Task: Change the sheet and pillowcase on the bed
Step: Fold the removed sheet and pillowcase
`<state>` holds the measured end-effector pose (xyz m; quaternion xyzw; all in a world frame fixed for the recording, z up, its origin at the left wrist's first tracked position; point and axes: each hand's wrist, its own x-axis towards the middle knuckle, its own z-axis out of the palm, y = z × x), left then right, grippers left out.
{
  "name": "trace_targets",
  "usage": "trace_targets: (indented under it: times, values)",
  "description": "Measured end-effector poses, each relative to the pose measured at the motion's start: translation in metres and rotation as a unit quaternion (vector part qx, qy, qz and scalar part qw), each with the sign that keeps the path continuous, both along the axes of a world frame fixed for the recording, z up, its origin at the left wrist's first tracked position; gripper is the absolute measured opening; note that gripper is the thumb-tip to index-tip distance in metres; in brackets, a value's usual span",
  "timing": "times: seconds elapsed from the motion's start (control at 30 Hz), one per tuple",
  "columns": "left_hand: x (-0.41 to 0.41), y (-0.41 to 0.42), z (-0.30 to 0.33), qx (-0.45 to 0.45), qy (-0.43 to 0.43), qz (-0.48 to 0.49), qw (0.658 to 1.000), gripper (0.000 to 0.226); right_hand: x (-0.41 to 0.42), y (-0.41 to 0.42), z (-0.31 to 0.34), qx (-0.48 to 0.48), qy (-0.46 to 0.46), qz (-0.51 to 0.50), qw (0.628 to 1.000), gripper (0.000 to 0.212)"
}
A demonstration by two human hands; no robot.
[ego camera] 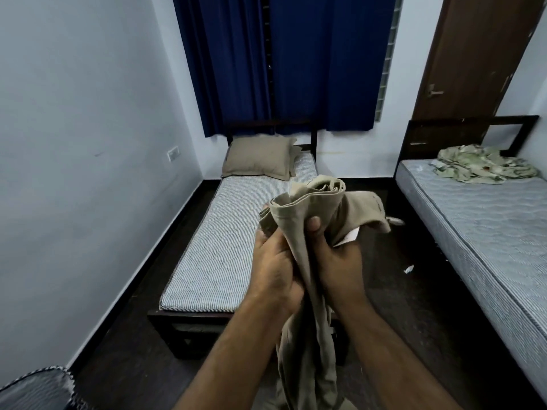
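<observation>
A bunched beige sheet (319, 208) hangs in front of me, its lower part trailing down between my forearms. My left hand (275, 267) grips the bundle from the left and my right hand (337, 258) grips it from the right, thumb pressed on the cloth. Beyond them stands a narrow bed with a bare striped mattress (228, 238) on a dark frame. A beige pillow (260, 156) lies at its head against the headboard.
A second bed with a bare mattress (488, 229) runs along the right, with a crumpled green patterned sheet (482, 164) on it. Dark floor lies between the beds. Blue curtains (287, 60) hang behind, a brown door (473, 54) is far right, and a striped mattress corner (38, 389) shows bottom left.
</observation>
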<state>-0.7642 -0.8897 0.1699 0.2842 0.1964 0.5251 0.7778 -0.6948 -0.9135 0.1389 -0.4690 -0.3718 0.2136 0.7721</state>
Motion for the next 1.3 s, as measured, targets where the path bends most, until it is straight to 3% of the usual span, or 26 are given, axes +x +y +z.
trace_targets:
  times: [0.07, 0.17, 0.23, 0.3, 0.4, 0.47, 0.53, 0.67, 0.7, 0.8, 0.93, 1.1, 1.2, 1.3]
  values:
    - [-0.005, 0.002, 0.008, 0.055, 0.018, -0.009, 0.998, 0.030, 0.007, 0.003, 0.007, 0.020, -0.004, 0.014, 1.000, 0.069]
    - [-0.016, 0.022, 0.020, 0.120, 0.099, 0.028, 0.987, 0.019, 0.032, 0.012, 0.020, 0.016, -0.028, 0.029, 0.999, 0.030]
    - [-0.024, 0.045, 0.030, 0.155, 0.153, 0.084, 0.972, 0.014, 0.052, 0.022, 0.032, -0.017, -0.113, -0.029, 0.993, 0.025]
    - [-0.034, 0.072, 0.040, 0.116, 0.165, 0.133, 0.970, 0.011, 0.077, 0.036, 0.040, -0.051, -0.140, -0.097, 0.984, 0.018]
    - [-0.051, 0.108, 0.045, 0.001, 0.130, 0.174, 0.976, 0.013, 0.107, 0.047, 0.048, -0.071, -0.093, -0.143, 0.983, 0.017]
    - [-0.057, 0.120, 0.044, -0.014, 0.122, 0.206, 0.971, 0.013, 0.117, 0.047, 0.049, -0.064, -0.080, -0.157, 0.982, 0.020]
    - [-0.059, 0.126, 0.038, 0.020, 0.154, 0.242, 0.958, 0.012, 0.117, 0.046, 0.050, -0.061, -0.078, -0.140, 0.985, 0.020]
    - [-0.068, 0.135, 0.024, 0.122, 0.286, 0.312, 0.898, 0.007, 0.117, 0.046, 0.038, -0.069, -0.101, -0.163, 0.979, 0.020]
    - [-0.071, 0.139, 0.021, 0.116, 0.295, 0.311, 0.896, 0.011, 0.119, 0.046, 0.036, -0.066, -0.086, -0.184, 0.977, 0.019]
    - [-0.073, 0.137, 0.021, 0.061, 0.234, 0.272, 0.932, 0.007, 0.119, 0.043, 0.031, -0.079, -0.044, -0.206, 0.974, 0.016]
    - [-0.060, 0.114, 0.024, -0.015, 0.170, 0.141, 0.975, 0.019, 0.100, 0.045, 0.013, -0.111, -0.064, -0.127, 0.984, 0.014]
    - [-0.042, 0.098, 0.018, -0.010, 0.157, 0.116, 0.981, 0.014, 0.070, 0.039, 0.004, -0.162, -0.269, -0.086, 0.946, 0.019]
    - [-0.038, 0.091, 0.010, 0.006, 0.172, 0.115, 0.978, 0.016, 0.056, 0.033, 0.012, -0.112, -0.231, -0.049, 0.965, 0.021]
    - [-0.033, 0.073, 0.004, 0.004, 0.183, 0.037, 0.982, 0.020, 0.054, 0.045, 0.010, -0.148, -0.209, -0.010, 0.967, 0.032]
